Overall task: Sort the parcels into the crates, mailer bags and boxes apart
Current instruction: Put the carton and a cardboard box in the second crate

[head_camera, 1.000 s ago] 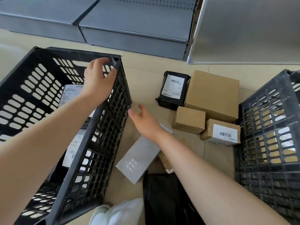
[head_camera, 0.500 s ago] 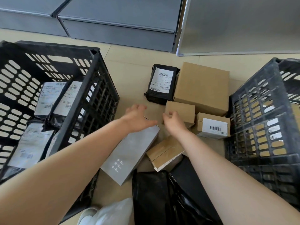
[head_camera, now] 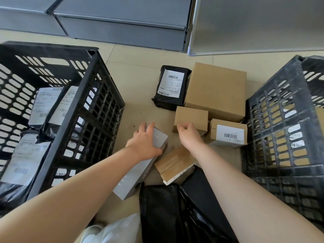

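I see two black slatted crates flanking a strip of tan floor [head_camera: 140, 85]. The left crate [head_camera: 98, 109] presents its near wall just beside the working area; the right crate [head_camera: 263, 137] closes the opposite side. Open floor remains between the left crate's wall and the parcel cluster, and beyond the cluster toward the grey shelving [head_camera: 122, 23].

Grip state: my left hand [head_camera: 145, 142] lies over the far end of the long grey box [head_camera: 140, 169], fingers curled over its top edge and thumb against its side, gripping it. My right hand [head_camera: 190, 135] pinches the near lower edge of the small brown box [head_camera: 192, 116].

Count on the floor:
- Boxes, five: grey box, small brown box, large brown box [head_camera: 217, 88], labelled box [head_camera: 228, 134], taped flat box [head_camera: 175, 163].
- Mailer bags, one labelled: black mailer bag [head_camera: 172, 86], touching the large brown box.
- Black plastic sheeting [head_camera: 175, 213] lies nearest me.

The left crate holds at least four labelled mailer bags [head_camera: 45, 102]. The right crate's contents show only through its slats; I cannot count them.
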The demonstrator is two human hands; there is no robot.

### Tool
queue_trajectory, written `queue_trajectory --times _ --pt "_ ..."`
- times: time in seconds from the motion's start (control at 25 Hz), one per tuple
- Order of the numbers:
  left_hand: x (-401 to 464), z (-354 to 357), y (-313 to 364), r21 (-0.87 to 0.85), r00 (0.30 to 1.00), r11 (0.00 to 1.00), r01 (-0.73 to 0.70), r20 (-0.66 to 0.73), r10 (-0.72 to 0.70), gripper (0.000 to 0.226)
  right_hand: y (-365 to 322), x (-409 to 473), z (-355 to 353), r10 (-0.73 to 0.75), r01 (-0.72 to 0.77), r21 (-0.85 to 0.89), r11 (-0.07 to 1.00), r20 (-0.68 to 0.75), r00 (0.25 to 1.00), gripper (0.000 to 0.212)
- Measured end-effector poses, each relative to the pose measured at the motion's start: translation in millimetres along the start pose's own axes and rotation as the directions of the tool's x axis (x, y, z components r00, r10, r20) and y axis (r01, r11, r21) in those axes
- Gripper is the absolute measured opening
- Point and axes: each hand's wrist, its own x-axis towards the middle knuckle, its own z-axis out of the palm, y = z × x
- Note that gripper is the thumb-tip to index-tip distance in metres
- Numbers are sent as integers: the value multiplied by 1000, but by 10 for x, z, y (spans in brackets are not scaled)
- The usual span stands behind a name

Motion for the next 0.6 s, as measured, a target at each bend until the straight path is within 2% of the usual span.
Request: queue_trajectory --times 0.24,0.4,0.52,0.6 --pt "-43 -237 -64 -138 997 990 9 -71 -19 107 33 -42 -75 -2 2 54 999 -7 1000 47" --pt "-66 -528 -58 -270 982 963 -21 -187 -31 104 24 -90 -102 -40 42 135 990 -16 999 51" --pt "-75 -783 -53 -408 957 912 -47 -280 -76 97 35 -64 -97 -43 34 223 974 37 998 60" --pt "-79 -936 -96 -488 947 872 -32 -295 -130 93 57 -31 -65 -43 17 256 967 98 994 69"
